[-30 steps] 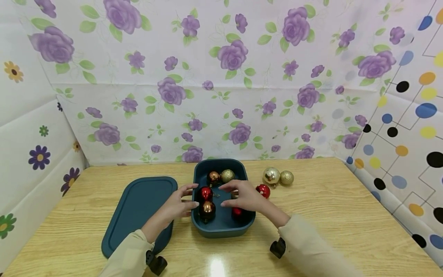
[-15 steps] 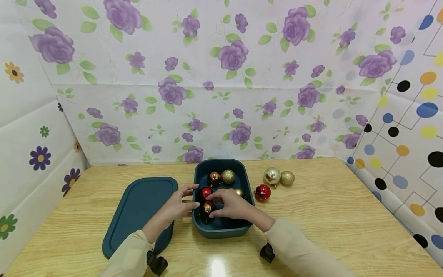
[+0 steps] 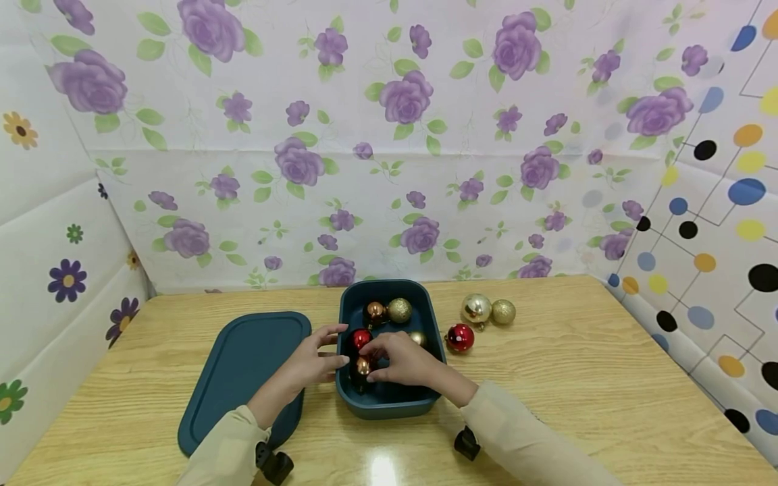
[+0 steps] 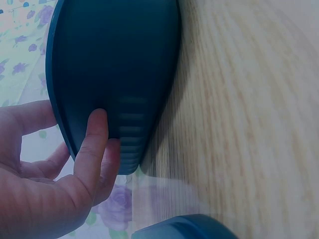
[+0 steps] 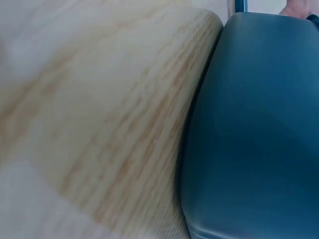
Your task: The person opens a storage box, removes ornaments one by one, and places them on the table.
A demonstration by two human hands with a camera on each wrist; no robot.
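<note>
A dark teal box [image 3: 392, 409] stands on the table with several Christmas baubles inside. My left hand [image 3: 311, 358] grips its left wall; in the left wrist view two fingers [image 4: 97, 132] press the outer side while others pass behind the rim. My right hand [image 3: 401, 361] reaches into the box. Its thumb and fingertips pinch the right side of a copper bauble [image 3: 362, 366], just below a shiny red bauble [image 3: 361, 339]. Another copper bauble [image 3: 375, 312] and a gold glitter bauble [image 3: 400, 310] lie at the back. A pale gold bauble [image 3: 417, 338] is partly hidden by my right hand.
Left of the box lies its teal lid [image 3: 249, 364], flat on the wooden table [image 3: 547, 405]. To the right sit a red bauble [image 3: 460, 337], a champagne bauble [image 3: 477, 308] and a gold glitter bauble [image 3: 503, 312]. Behind rises a flowered cloth wall [image 3: 365, 169].
My right hand has moved left and inward from the box's right side to the copper bauble, uncovering the pale gold bauble and covering the red one near it. The left hand has stayed put.
</note>
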